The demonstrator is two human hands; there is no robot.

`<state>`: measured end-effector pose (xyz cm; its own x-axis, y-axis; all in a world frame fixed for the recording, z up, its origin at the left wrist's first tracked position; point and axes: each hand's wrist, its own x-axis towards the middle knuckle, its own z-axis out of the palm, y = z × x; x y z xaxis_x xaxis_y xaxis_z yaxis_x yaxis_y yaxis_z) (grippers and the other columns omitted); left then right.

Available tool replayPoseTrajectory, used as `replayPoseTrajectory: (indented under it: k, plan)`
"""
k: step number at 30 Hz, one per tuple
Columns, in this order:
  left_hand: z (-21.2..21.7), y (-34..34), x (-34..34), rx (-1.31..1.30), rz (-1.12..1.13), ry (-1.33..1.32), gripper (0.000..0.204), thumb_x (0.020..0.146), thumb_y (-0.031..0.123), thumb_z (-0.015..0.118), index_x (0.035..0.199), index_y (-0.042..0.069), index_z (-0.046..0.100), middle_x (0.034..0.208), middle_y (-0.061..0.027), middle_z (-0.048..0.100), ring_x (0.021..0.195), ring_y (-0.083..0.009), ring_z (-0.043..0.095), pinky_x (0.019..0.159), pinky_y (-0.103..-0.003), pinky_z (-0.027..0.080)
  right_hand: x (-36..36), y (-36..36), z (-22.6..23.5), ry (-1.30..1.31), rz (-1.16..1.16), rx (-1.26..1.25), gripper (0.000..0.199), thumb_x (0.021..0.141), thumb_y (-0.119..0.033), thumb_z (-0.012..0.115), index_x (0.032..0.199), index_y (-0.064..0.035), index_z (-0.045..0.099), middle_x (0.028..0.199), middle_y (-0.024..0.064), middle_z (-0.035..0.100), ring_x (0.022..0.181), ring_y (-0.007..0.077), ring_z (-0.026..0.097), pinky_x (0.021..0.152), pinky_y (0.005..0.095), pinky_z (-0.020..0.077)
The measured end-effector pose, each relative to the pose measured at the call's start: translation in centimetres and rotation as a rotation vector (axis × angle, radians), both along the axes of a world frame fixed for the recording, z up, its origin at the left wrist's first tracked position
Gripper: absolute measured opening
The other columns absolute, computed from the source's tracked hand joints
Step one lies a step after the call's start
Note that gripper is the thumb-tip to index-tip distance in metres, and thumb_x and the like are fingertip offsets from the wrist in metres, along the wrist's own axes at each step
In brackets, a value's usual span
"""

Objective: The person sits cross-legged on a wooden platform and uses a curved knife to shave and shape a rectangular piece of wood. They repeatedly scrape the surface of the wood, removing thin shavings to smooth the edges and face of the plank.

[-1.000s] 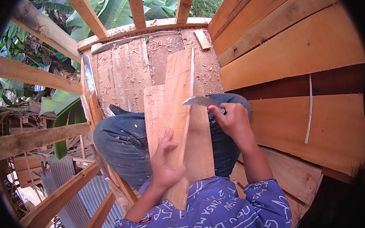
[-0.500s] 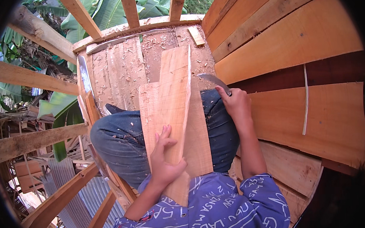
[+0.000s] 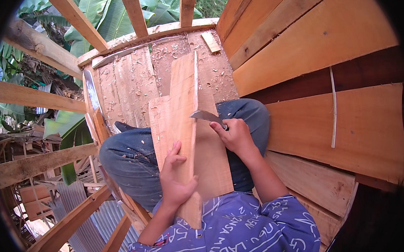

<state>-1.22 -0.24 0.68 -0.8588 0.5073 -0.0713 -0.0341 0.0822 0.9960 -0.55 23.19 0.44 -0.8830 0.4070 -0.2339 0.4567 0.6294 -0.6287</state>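
Plank upright across your lap on a wider board, your left hand clamped round its near end, your right hand fisted on a knife, blade against plank's right edge.

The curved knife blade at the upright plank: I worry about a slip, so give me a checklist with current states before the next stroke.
1. Left hand grips the narrow pale wooden plank: ok.
2. Left fingers away from the curved metal knife blade: ok, they sit lower down.
3. Right hand closed around the knife handle: ok.
4. Blade meets the plank's right edge: ok.
5. Wide flat board lies across the blue-jeaned lap beneath: ok.
6. Blade sharpness: cannot tell.
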Motion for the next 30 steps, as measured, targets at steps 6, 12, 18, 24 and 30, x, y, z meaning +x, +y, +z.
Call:
replayPoseTrajectory:
  k: [6,12,18,24,30]
  plan:
    - [-0.9,-0.3,0.1,0.08,0.022,-0.02,0.049,0.071,0.008,0.074,0.112,0.003,0.047,0.148,-0.0289,0.033,0.142,-0.0348,0.03,0.116,-0.043,0.023,0.7,-2.8,-1.3,0.027,0.021,-0.288,0.065,0.09,-0.056,0.057,0.072,0.0054,0.067,0.061,0.0282,0.056,0.064,0.0422,0.064,0.058,0.0446,0.0482]
    - [-0.5,-0.2,0.0,0.11,0.028,-0.055,0.049,0.071,0.012,0.076,0.111,0.004,0.048,0.148,-0.0274,0.034,0.142,-0.035,0.029,0.116,-0.044,0.021,0.7,-3.0,-0.5,0.169,-0.009,-0.318,0.052,0.093,-0.044,0.06,0.08,0.0059,0.066,0.057,0.0214,0.054,0.051,0.017,0.053,0.052,0.0366,0.0433]
    - [0.0,0.4,0.1,0.044,0.079,0.014,0.045,0.061,0.0,0.07,0.102,0.005,0.052,0.142,-0.0246,0.045,0.139,-0.0364,0.037,0.113,-0.043,0.028,1.3,-2.2,1.7,0.081,0.087,-0.06,0.055,0.09,-0.049,0.061,0.072,0.0026,0.066,0.058,0.023,0.057,0.056,0.0351,0.061,0.054,0.0413,0.0468]
    - [0.3,0.9,0.3,-0.109,0.058,0.114,0.042,0.061,0.004,0.071,0.098,0.004,0.053,0.138,-0.027,0.048,0.136,-0.0404,0.04,0.115,-0.051,0.022,1.3,-0.9,4.2,-0.085,0.134,0.259,0.065,0.085,-0.065,0.055,0.074,-0.0024,0.071,0.063,0.0198,0.064,0.063,0.0361,0.066,0.056,0.0454,0.0523]
    - [0.6,1.1,0.2,-0.163,-0.002,0.187,0.042,0.061,0.0,0.067,0.1,0.005,0.052,0.141,-0.0266,0.046,0.14,-0.0391,0.033,0.117,-0.047,0.019,0.1,2.8,4.7,-0.061,0.102,0.481,0.066,0.086,-0.065,0.054,0.07,-0.0039,0.072,0.057,0.0169,0.063,0.057,0.0334,0.066,0.052,0.0422,0.0522]
